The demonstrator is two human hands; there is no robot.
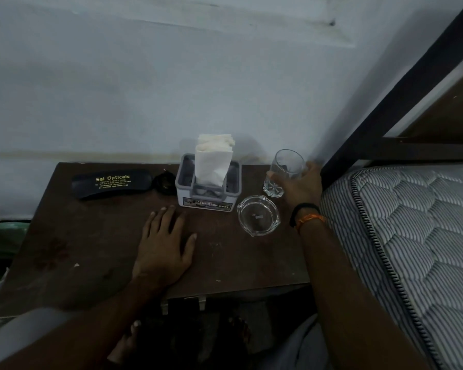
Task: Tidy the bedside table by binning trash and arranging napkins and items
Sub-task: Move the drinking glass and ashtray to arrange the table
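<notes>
a dark brown wooden bedside table (pixel 91 244) is standing against a pale blue wall, and five things are sitting on it. at the back left, one black spectacle case with yellow "sai opticals" lettering (pixel 112 183) is lying lengthwise, and one small dark round object (pixel 164 183), too dim to identify, is lying just beside its right end. near the back centre, one grey plastic napkin holder (pixel 208 186) is standing upright, and a single stack of white paper napkins (pixel 214 158) is rising from its middle slot. just right of the holder's front, one clear glass ashtray (pixel 258 215) is resting flat. behind the ashtray, one clear drinking glass with a cut-pattern base (pixel 283 173) is tilting slightly, its base at or just above the tabletop. the right hand (pixel 300 186) is grasping this glass, fingers wrapping around its lower half; two bands, one black and one orange, are circling that wrist. the left hand (pixel 165 244) is lying released and flat on the tabletop in front of the holder, fingers spread and holding nothing. to the right, one striped quilted mattress (pixel 417 236) is sitting beside the table.
</notes>
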